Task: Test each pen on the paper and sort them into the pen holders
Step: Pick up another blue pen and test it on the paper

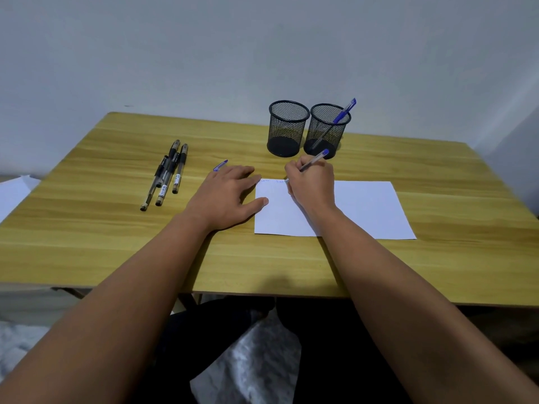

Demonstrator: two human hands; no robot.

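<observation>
Pinching a blue pen [313,161], the right hand [312,185] writes on paper [364,208]; left hand [226,196] lies flat, grip released

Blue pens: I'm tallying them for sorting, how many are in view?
3: one blue pen in the right holder, one in the right hand, one cap peeking beyond the left hand.

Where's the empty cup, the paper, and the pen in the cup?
Empty cup [287,132], head view, mesh wall.
Paper [367,208], head view, bare middle.
Pen in cup [345,111], head view, blue cap.
</observation>
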